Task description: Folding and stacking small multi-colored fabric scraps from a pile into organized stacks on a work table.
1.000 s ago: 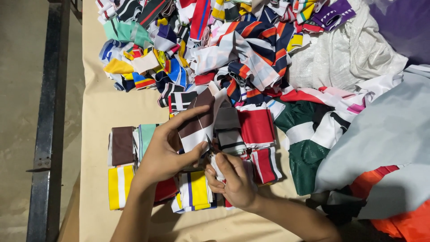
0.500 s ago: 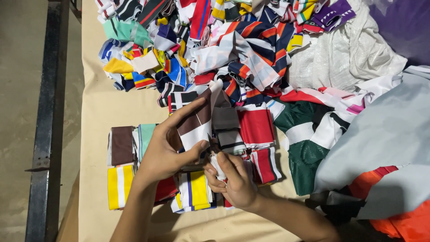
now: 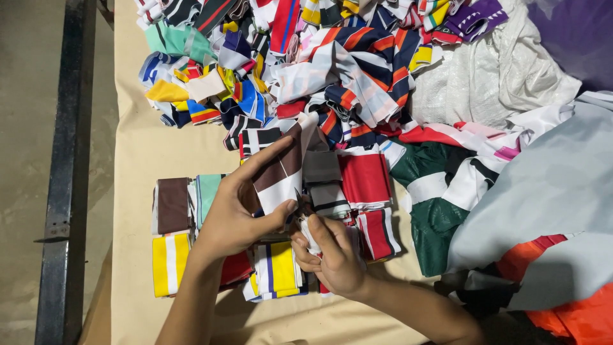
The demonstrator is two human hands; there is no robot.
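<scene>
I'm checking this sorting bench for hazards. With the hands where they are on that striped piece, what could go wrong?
1. The right hand seems to work a small pointed tool, hard to make out, right by the left hand thumb; a slip could nick it.
2. The brown-and-white striped piece might get cut by mistake.
3. The loose scrap heap could spill onto the folded stacks.

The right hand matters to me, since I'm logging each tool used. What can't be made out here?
Head view only:
- What the right hand pinches: small, covered by its fingers.
- Lower end of the brown-and-white strip: behind the left hand.
- Stacks beneath both hands: covered.
- Orange cloth: cut off by the frame's edge.
</scene>
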